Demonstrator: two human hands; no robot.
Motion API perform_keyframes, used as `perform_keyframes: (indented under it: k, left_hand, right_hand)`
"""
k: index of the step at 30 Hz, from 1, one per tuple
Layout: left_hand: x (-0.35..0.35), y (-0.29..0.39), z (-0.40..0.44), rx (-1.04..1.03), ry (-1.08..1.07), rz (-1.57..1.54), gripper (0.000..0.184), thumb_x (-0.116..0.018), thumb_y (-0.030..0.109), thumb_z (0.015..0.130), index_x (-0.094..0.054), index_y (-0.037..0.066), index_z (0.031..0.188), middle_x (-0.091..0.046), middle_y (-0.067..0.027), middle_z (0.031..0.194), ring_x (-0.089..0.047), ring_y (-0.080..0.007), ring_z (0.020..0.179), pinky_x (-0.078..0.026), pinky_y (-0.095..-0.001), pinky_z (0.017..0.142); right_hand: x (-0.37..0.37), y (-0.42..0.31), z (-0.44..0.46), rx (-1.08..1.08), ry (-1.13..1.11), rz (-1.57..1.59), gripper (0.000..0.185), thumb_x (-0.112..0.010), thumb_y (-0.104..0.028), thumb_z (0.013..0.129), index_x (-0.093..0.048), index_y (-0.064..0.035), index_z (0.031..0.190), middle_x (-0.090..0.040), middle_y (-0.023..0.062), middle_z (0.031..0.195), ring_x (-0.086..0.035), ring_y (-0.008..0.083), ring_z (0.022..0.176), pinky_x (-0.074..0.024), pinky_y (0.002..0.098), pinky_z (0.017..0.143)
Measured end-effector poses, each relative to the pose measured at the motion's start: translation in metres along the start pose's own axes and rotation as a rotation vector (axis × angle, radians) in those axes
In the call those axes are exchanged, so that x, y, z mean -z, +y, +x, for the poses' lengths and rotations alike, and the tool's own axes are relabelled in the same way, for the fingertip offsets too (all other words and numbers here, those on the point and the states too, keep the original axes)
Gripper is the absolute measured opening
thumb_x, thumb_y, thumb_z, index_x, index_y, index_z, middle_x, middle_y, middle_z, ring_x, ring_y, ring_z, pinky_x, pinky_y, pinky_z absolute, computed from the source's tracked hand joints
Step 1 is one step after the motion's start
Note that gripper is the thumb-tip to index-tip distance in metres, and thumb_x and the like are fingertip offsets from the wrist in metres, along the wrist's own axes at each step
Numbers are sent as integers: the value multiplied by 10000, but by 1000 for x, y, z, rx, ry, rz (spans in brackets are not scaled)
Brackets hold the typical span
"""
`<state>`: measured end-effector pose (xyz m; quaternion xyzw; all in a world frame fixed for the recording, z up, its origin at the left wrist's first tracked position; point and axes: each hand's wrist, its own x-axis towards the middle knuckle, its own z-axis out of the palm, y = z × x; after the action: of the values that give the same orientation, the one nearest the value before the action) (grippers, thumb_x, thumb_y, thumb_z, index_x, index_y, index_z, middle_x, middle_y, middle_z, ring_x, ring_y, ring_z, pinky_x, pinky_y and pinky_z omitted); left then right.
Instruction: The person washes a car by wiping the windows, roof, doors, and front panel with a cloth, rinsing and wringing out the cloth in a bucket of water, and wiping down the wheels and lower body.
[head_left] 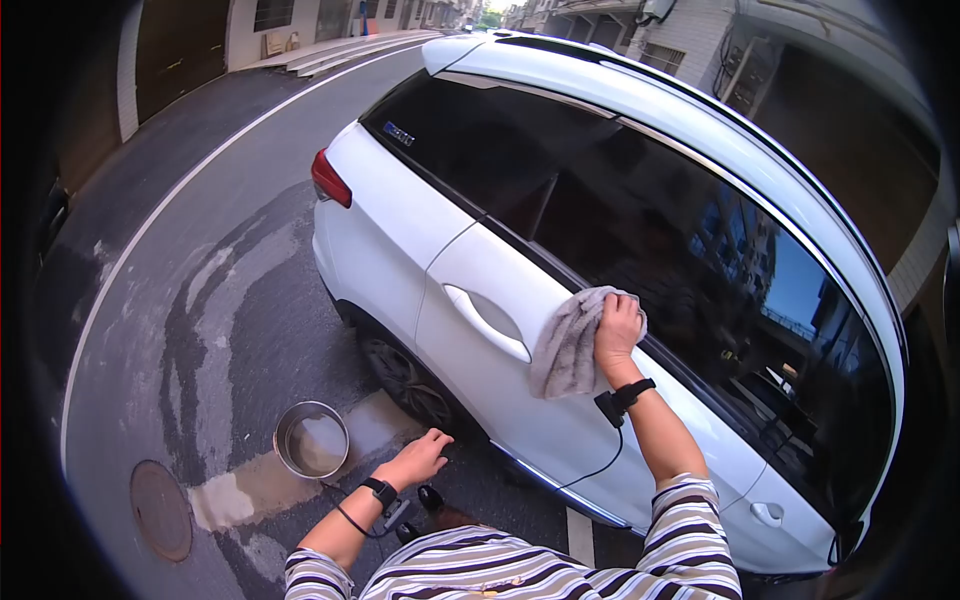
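Note:
My right hand (619, 331) grips a grey, fluffy towel (572, 345) and presses it against the white car (395, 235). The towel lies on the rear door just below the dark window (620, 190), beside the white door handle (485, 322). Part of it hangs loose down the door panel. Lower down, my left hand (420, 460) hangs free near the rear wheel (408, 380), fingers loosely stretched and nothing in them. Both wrists wear black bands with a device and cable attached.
A round metal basin (279, 440) with murky water stands on the wet asphalt (265, 330) to the left. A manhole cover (162, 510) lies farther left. My shoe (430, 497) is close to the car's side. Buildings line the road.

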<state>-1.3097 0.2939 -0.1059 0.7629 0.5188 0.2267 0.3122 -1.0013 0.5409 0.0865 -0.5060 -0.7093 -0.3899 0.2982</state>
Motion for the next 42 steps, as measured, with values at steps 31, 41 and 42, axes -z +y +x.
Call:
perform_keyframes:
  k: [31, 41, 42]
  left_hand:
    - [45, -77, -79, 546, 401, -73, 424, -639, 102, 855, -506, 32, 1252, -503, -177, 1208, -570, -387, 1091, -482, -446, 929]
    - [83, -130, -151, 534, 429, -92, 386, -655, 102, 853, -528, 19, 1208, -518, -180, 1184, -555, -382, 1112, -467, -439, 952]
    - [85, -136, -157, 534, 418, -96, 382, -650, 103, 857, -525, 22, 1209, -514, -179, 1183, -554, -383, 1110, -466, -438, 950]
  right_hand:
    - [-203, -360, 90, 1215, -472, 70, 581, -582, -177, 859, -453, -190, 1425, -326, 265, 1495, -300, 437, 1374, -256, 533, 1128]
    - [-199, -291, -33, 1428, -1003, 90, 399, -592, -134, 846, -637, -186, 1239, -557, 110, 1299, -527, 274, 1212, -420, 354, 1036]
    - [-192, -289, -32, 1378, -1010, 122, 326, -595, -143, 844, -686, -178, 1154, -589, 91, 1248, -559, 254, 1167, -452, 345, 997]
